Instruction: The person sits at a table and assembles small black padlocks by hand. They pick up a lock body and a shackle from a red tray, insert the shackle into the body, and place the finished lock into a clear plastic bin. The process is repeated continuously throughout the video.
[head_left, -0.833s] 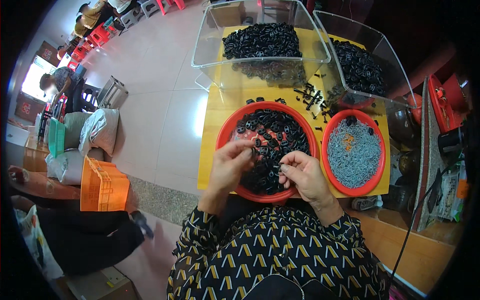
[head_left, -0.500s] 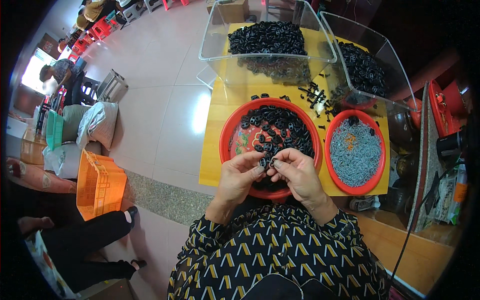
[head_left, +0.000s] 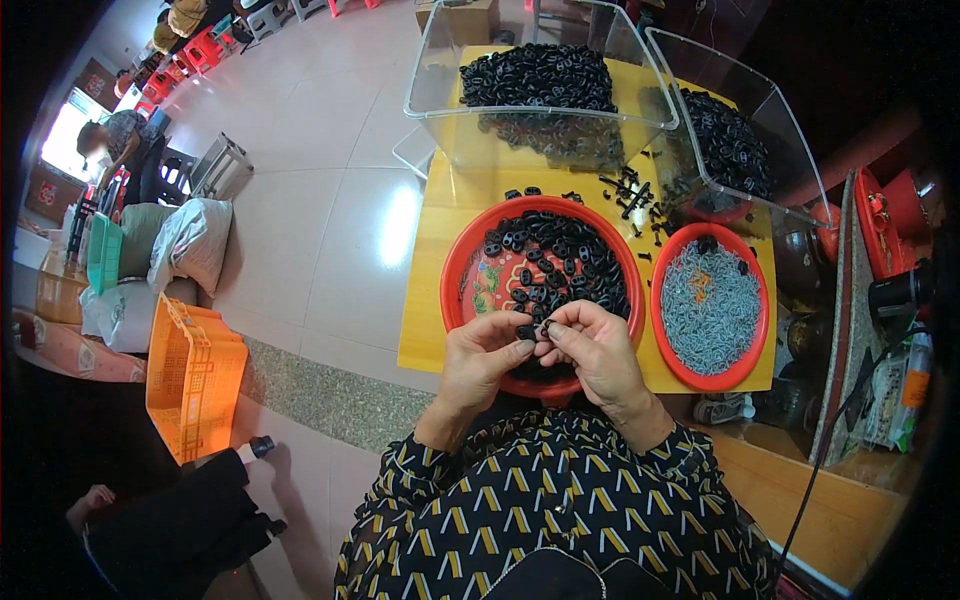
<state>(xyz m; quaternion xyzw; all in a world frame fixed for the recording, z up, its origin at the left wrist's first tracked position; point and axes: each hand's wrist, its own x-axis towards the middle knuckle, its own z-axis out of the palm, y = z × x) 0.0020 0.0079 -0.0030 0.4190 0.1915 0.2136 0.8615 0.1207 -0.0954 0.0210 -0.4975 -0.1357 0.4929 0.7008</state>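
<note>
My left hand [head_left: 480, 362] pinches a small black plastic part with two holes [head_left: 525, 333] between thumb and fingers. Close against it, my right hand [head_left: 592, 352] pinches something small and dark, too tiny to make out. Both hands meet over the near rim of a round red tray [head_left: 452, 270], whose printed base shows at the left. Loose black two-hole parts [head_left: 590, 250] lie heaped in it, mostly toward the right side. Right of it stands a smaller red tray [head_left: 690, 378] full of silvery screws [head_left: 712, 310], with a few black pieces at its far edge.
Two clear bins [head_left: 540, 120] [head_left: 745, 190] of black parts stand at the back of the yellow table [head_left: 425, 310]. Small black pieces [head_left: 635, 195] lie scattered before them. An orange crate [head_left: 195, 375], sacks [head_left: 190, 245] and a person in black trousers [head_left: 185, 530] are at the left.
My hands stay at nearly the same spot, fingertips still together. At lower left, the person in black has shifted their legs, and the view has moved slightly.
</note>
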